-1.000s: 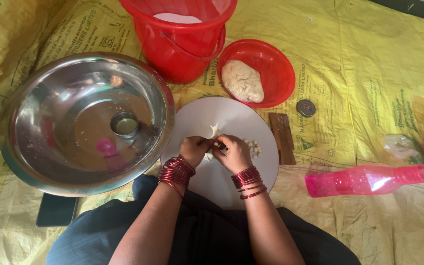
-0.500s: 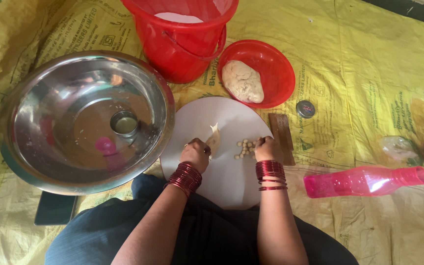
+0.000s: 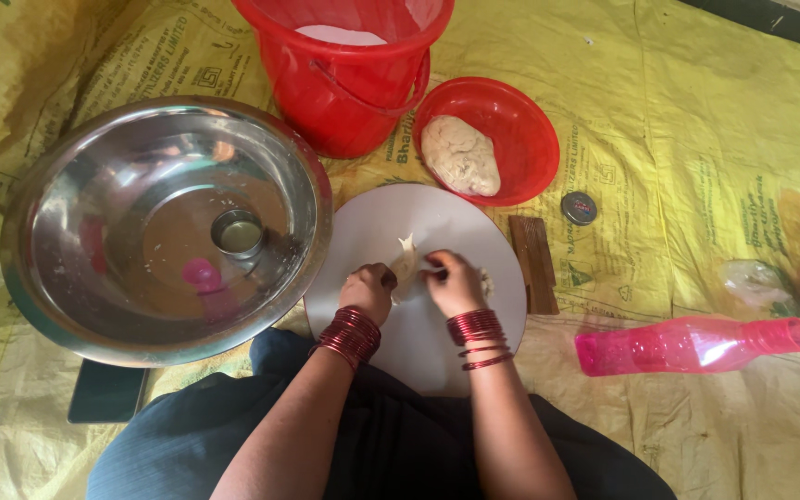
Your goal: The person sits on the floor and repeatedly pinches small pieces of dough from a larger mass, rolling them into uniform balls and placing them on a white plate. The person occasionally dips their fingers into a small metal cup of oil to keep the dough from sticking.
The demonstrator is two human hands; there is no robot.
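Head view, looking straight down. Left hand [image 3: 368,289] and right hand [image 3: 454,282] side by side over the round white rolling board [image 3: 418,333], both closed on a small pale strip of dough [image 3: 406,264] between them. Left hand pinching the strip's near end with fingers curled tight; right hand's fingertips closed in narrow against its right flank. Long axis of the strip running away from the body, its tip pointing toward the red plastic bowl [image 3: 530,125]. Strip lying just beyond and between the two sets of knuckles, slightly nearer the left hand, which carries most of it. A small crumbly bit of dough (partly hidden by the right hand) on the board by the right knuckles.

Around the board: larger pale lump of dough [image 3: 460,156] resting inside the red bowl, well beyond the hands; red plastic bucket [image 3: 344,74] left of that bowl; wide steel basin [image 3: 67,241] to the left with a small steel cup [image 3: 238,231] in its middle; dark wooden block [image 3: 533,264] touching the board's right edge; pink plastic bottle [image 3: 687,345] lying on its side on the yellow sheet [image 3: 696,139] covering the floor.
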